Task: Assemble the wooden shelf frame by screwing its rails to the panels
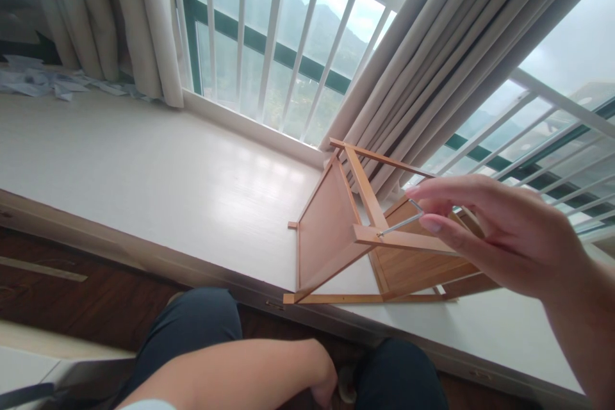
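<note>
Pinching a metal hex key [401, 224] in the right hand's [504, 237] fingertip grip, against the wooden frame [336, 230].

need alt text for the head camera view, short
A right hand pinches a small metal hex key set into a wooden furniture frame lying on a white window ledge. The left hand rests low between the knees.

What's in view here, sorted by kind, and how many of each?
Wooden furniture frame: 1
Metal hex key, pinched in the right hand: 1
Hands: 2, the left hand low between the knees
Curtains: 2 (left, right)
Scattered papers: 1 heap
Total: 7
</note>
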Motion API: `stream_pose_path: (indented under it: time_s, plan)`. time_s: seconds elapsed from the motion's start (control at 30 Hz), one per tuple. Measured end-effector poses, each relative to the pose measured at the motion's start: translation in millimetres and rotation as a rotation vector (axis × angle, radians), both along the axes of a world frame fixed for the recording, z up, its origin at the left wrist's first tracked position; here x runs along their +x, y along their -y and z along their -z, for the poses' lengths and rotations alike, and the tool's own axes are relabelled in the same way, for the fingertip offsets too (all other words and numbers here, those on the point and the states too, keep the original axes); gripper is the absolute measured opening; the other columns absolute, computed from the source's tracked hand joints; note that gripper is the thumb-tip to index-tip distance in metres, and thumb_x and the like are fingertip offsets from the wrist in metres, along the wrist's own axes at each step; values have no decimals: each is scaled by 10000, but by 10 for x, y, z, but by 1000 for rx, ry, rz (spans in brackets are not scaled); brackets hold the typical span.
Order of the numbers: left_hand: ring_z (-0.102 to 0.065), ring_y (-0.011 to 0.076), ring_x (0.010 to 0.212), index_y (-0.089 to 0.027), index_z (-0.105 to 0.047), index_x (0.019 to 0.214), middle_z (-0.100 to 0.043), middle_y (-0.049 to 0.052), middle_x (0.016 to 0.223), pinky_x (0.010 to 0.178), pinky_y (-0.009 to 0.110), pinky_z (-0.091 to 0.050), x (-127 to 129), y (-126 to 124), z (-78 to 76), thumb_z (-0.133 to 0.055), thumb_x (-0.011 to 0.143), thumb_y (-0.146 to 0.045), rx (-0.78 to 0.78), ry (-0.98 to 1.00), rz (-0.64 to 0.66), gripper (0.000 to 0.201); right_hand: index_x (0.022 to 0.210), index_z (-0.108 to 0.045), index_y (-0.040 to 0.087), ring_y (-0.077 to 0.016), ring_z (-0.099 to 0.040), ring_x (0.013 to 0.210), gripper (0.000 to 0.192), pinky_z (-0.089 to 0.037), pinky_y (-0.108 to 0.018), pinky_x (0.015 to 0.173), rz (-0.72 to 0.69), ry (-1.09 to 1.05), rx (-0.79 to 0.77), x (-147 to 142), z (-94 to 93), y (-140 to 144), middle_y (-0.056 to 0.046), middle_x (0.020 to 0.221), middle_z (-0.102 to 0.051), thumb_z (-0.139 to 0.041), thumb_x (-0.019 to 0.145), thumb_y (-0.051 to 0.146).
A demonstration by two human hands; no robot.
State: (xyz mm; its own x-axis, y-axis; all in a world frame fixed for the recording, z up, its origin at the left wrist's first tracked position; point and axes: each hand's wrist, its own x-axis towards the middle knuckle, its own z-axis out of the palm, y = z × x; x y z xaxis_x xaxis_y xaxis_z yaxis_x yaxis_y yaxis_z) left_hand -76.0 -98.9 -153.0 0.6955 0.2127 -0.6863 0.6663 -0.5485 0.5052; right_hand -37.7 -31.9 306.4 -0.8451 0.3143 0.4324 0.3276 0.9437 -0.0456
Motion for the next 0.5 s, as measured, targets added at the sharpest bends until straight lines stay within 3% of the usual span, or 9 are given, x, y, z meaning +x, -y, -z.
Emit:
stream_pose_path:
  time_s: [0.17,0.33,0.5]
  plan:
    - [-740,368,1017,-141,-750,1266,-795,176,1081,818,438,-550,-31,2,-81,-800,723,-380,6,-49,81,596,1247,-655,263,-151,-759,870,341,-568,-222,698,16,28,38,-12,-5,-21,-51,1029,-781,-682,920,170]
    - [-760,339,964,-265,-842,1027,-815,95,998,823,425,-562,-18,-7,-11,-850,641,-358,2,5,0,398,1207,-671,268,-143,-755,829,291,-556,-216,643,32,5,7,-6,8,-32,-45,1038,-782,-702,920,225]
    - [-764,350,916,-230,-855,939,-814,118,910,787,425,-566,16,-9,74,-870,600,-376,17,41,-19,370,1196,-665,248,-132,-744,788,277,-542,-208,600,44,17,-20,-31,-2,-14,-51,1012,-779,-700,922,225]
